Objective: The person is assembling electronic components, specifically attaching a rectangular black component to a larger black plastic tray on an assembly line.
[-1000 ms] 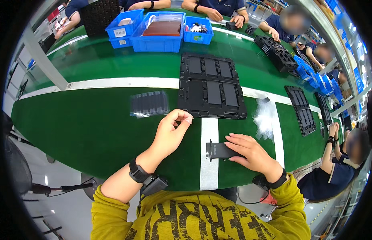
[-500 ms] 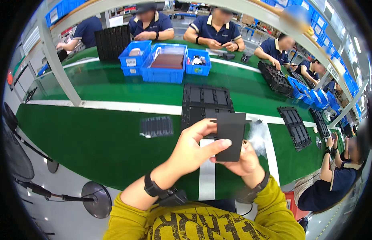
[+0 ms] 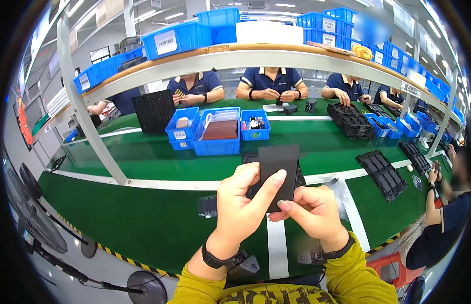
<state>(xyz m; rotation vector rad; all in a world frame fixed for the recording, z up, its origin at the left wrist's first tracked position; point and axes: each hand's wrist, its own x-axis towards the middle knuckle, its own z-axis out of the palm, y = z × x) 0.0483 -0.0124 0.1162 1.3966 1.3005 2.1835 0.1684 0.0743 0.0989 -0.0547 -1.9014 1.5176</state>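
Upright in front of me is a flat black rectangular piece (image 3: 279, 158), held by both hands. My left hand (image 3: 238, 205) grips its left side, with the thumb flat across the front. At the lower right corner, my right hand (image 3: 319, 210) pinches the piece between thumb and fingers. Behind it, a black compartment tray (image 3: 251, 158) is mostly hidden. A small ribbed black item (image 3: 207, 206) lies on the green table left of my left hand. Clear plastic film (image 3: 341, 195) rests beyond my right hand.
Blue bins (image 3: 215, 147) stand across the green table, beside an upright black tray (image 3: 153, 110). More black trays (image 3: 381, 175) lie at right. A shelf beam (image 3: 245, 60) spans overhead, its post (image 3: 93, 126) at left. Co-workers sit opposite and at right.
The view has tilted upward, showing more of the shelf. My right thumb has come round to the front of the black piece's lower corner. Both hands still hold it.
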